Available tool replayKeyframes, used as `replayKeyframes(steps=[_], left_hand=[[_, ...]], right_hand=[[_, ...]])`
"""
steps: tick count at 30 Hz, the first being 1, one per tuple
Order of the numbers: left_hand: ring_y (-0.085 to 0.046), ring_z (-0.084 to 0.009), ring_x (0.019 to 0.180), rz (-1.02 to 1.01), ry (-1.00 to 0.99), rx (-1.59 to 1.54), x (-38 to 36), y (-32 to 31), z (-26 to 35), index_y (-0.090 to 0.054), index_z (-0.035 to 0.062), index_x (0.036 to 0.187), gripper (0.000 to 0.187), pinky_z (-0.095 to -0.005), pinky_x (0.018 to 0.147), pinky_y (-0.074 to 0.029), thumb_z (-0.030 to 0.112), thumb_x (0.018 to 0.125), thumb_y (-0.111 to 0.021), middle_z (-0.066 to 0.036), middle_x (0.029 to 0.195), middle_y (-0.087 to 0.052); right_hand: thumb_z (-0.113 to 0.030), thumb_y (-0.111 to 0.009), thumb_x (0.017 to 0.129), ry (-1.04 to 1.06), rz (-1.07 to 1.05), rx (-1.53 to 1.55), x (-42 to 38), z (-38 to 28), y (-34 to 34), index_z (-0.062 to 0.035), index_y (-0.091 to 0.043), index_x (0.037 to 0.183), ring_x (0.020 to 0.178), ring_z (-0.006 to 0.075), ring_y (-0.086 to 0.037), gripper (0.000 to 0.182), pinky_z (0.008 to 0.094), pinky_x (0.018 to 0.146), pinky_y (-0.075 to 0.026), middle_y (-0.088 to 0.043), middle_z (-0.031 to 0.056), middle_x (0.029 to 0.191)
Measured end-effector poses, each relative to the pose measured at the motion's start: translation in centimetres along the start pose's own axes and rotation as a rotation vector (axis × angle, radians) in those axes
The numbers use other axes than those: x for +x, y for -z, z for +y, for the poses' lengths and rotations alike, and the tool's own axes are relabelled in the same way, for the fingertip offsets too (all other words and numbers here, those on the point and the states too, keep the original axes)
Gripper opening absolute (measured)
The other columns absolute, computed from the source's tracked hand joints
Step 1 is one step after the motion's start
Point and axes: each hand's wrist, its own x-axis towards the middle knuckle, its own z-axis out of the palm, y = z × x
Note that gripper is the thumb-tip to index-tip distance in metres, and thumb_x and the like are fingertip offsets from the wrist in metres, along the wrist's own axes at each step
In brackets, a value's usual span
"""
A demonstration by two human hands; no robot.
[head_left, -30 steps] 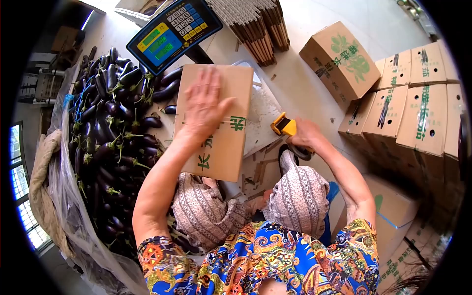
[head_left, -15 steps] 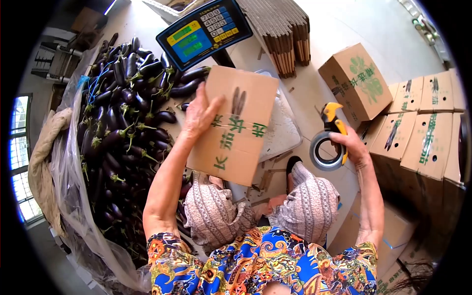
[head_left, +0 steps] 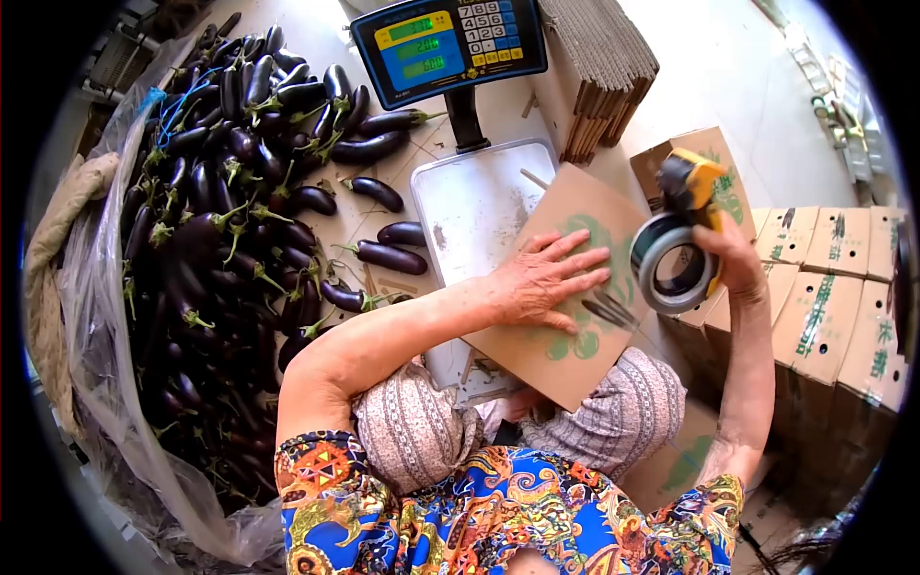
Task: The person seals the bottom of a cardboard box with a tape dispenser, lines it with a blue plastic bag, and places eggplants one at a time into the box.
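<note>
My left hand [head_left: 548,283] lies flat with fingers spread on the printed face of a brown cardboard box [head_left: 522,356]. Green print and a dark eggplant picture show on that face. The box is tilted over my knee and overlaps the right side of the scale's metal platform [head_left: 470,206]. My right hand [head_left: 740,261] is wrapped round a yellow and black tape dispenser [head_left: 692,178] with a large roll of tape. It is held up at the box's right edge, with the roll overlapping that edge in this view.
Many eggplants [head_left: 206,278] are heaped on the left beside clear plastic sheeting [head_left: 101,316]. Above the platform stands the scale's display [head_left: 448,48]. Flattened cardboard [head_left: 599,72] is stacked behind it. Packed boxes [head_left: 815,316] line the right, with another box [head_left: 661,158] behind the dispenser.
The box has moved right and turned, now showing a green-printed face. My left hand has gone from its edge to flat on top. The tape dispenser has come up close to the box.
</note>
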Motion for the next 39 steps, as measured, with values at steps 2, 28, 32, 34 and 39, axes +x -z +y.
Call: replayKeyframes(steps=[2,28,32,34,39], left_hand=[[-0.027,-0.0353,0.142,0.076,0.084,-0.049,-1.1,-0.2,-0.7,-0.038,0.0153,0.145,0.078,-0.0506,0.111,-0.026,0.049,0.081,-0.067,-0.013,0.154,-0.03],[-0.059,-0.0224,0.104,0.746,1.187,-0.672,-9.2,8.2,-6.5,-0.062,-0.0019,0.107,0.036,-0.035,0.094,-0.046,0.028,0.088,-0.063,-0.014,0.102,-0.063],[-0.06,-0.0285,0.106,0.664,0.977,-0.67,-6.9,6.3,-6.3,-0.058,-0.0004,0.117,0.047,-0.0378,0.093,-0.046,0.039,0.093,-0.056,-0.02,0.112,-0.064],[-0.06,-0.0307,0.105,0.589,0.963,-0.642,-7.0,5.6,-7.1,-0.058,0.0011,0.118,0.046,-0.0383,0.093,-0.045,0.041,0.094,-0.053,-0.021,0.109,-0.064],[-0.059,-0.035,0.107,0.578,0.862,-0.574,-7.5,5.7,-6.7,-0.055,0.0043,0.122,0.046,-0.0384,0.093,-0.045,0.042,0.097,-0.048,-0.023,0.112,-0.062]], right_hand=[[-0.026,-0.071,0.08,-0.054,0.049,-0.012,0.7,1.8,-1.2,0.003,-0.053,0.124,0.088,0.0121,-0.06,0.056,0.0258,0.081,-0.052,-0.062,0.0039,0.101],[-0.032,-0.073,0.073,0.028,-0.136,0.806,-2.8,4.6,-4.5,0.012,-0.031,0.142,0.116,0.0282,-0.059,0.092,0.036,0.104,-0.045,-0.055,0.024,0.13],[-0.038,-0.074,0.071,-0.01,-0.022,0.623,-4.5,7.8,-2.2,0.0117,-0.029,0.144,0.119,0.0282,-0.058,0.099,0.0366,0.104,-0.046,-0.05,0.0239,0.137],[-0.031,-0.071,0.076,0.018,0.0,0.582,-4.9,7.9,-3.0,0.0095,-0.03,0.145,0.107,0.0213,-0.063,0.089,0.031,0.095,-0.05,-0.057,0.0168,0.129],[-0.017,-0.065,0.086,0.013,0.21,0.47,-4.4,7.3,-5.2,-0.0003,-0.047,0.134,0.106,0.0182,-0.063,0.054,0.0325,0.089,-0.053,-0.062,0.01,0.119]])
